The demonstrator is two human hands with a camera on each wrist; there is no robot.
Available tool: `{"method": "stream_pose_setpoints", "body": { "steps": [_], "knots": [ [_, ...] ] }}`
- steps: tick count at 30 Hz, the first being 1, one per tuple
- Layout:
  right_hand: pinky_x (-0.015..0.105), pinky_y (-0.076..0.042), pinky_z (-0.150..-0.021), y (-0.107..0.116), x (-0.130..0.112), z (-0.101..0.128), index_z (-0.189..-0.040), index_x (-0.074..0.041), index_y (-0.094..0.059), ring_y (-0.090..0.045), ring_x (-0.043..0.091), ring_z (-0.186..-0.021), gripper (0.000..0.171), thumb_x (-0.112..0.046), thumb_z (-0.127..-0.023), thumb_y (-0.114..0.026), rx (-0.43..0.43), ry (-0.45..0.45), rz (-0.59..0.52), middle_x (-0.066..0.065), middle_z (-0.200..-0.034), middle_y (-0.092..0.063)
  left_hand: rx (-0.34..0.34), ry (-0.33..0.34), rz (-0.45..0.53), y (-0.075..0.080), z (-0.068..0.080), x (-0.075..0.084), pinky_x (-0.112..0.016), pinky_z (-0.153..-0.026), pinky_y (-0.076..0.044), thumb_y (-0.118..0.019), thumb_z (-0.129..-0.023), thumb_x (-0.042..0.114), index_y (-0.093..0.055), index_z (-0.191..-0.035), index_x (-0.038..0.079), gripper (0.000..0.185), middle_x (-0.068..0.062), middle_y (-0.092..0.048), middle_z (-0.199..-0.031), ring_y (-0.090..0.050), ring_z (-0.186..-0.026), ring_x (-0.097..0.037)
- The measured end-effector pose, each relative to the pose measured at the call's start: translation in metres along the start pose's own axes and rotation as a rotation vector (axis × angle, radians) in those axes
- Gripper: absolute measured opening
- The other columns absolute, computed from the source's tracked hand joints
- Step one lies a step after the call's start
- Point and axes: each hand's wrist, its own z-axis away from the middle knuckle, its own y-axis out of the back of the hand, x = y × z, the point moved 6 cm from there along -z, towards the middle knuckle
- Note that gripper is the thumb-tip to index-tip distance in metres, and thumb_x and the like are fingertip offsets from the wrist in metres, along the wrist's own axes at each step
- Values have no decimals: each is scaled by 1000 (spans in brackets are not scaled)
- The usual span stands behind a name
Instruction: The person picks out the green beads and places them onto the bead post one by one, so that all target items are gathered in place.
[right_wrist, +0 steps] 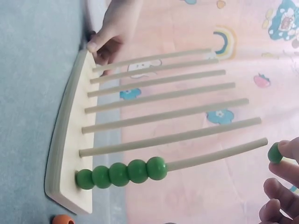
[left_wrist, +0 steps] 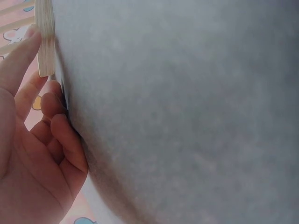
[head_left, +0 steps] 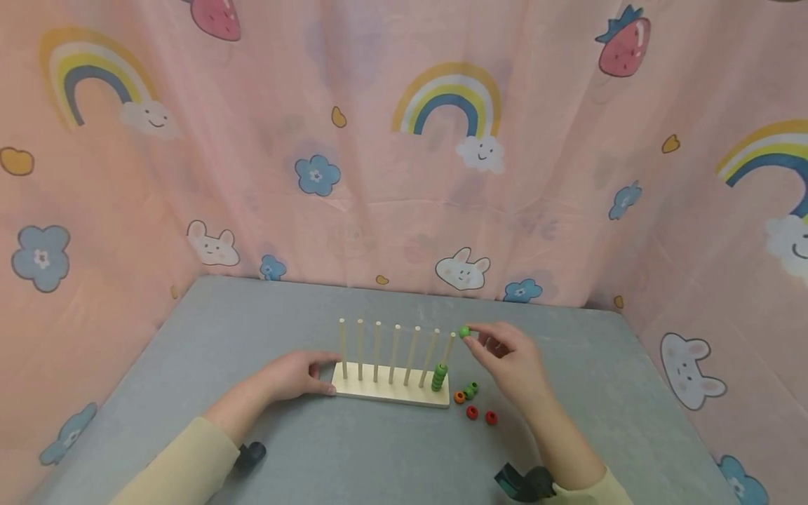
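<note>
A pale wooden pegboard [head_left: 393, 394] stands on the table with a row of several upright pegs. Its rightmost peg carries a stack of several green beads [right_wrist: 119, 174], while the other pegs are bare. My left hand [head_left: 293, 375] holds the board's left end, thumb at the front edge and a finger behind it. Between thumb and fingertips, my right hand [head_left: 511, 358] pinches one green bead [right_wrist: 275, 153]. That bead is just right of the tip of the rightmost peg, apart from it in the right wrist view.
Loose beads lie right of the board: an orange bead [head_left: 459, 398], green beads [head_left: 470, 391] beside it, and two red beads [head_left: 472, 413] nearer the front. The grey table [head_left: 353, 456] ends at a pink patterned curtain [head_left: 366, 231] behind and at both sides.
</note>
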Motion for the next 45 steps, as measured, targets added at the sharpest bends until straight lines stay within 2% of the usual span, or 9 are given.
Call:
{"method": "stream_pose_setpoints", "body": {
  "steps": [13, 21, 28, 35, 45],
  "knots": [
    [24, -47, -65, -8, -8, -1, -111, -16, -75, -51, 19, -77, 20, -18, -92, -73, -31, -30, -45, 0, -85, -58, 0, 3, -1, 0, 0, 0, -32, -60, -32, -83, -80, 34, -65, -132, 24, 56, 0, -50, -74, -44, -67, -14],
    [25, -45, -62, -13, -15, -3, -110, -16, -75, -50, 18, -73, 19, -17, -91, -74, -49, 20, -29, -2, -83, -57, 0, -1, -2, 0, 1, 0, -32, -60, -33, -83, -80, 33, -64, -132, 23, 56, 1, -51, -74, -44, -66, -14],
    [26, -44, -62, -16, -13, -3, -109, -17, -76, -50, 18, -73, 19, -17, -91, -74, -49, 16, -42, -3, -82, -57, 3, -13, 14, 1, 1, -2, -31, -60, -33, -84, -80, 32, -65, -132, 22, 56, 1, -51, -74, -44, -66, -14],
    [26, -44, -62, -19, -7, -3, -108, -16, -76, -50, 17, -72, 17, -17, -90, -75, -75, 23, -28, -3, -80, -57, 1, -10, 7, 0, -2, -2, -32, -60, -33, -84, -79, 35, -65, -132, 25, 56, 1, -51, -75, -44, -67, -14],
    [27, -45, -63, -37, 13, 3, -107, -16, -76, -50, 16, -75, 17, -19, -90, -75, -172, -56, 24, -4, -82, -58, 2, -11, 8, 0, -2, -2, -31, -59, -33, -84, -79, 34, -65, -131, 24, 56, 1, -51, -74, -44, -66, -14]
  ]
}}
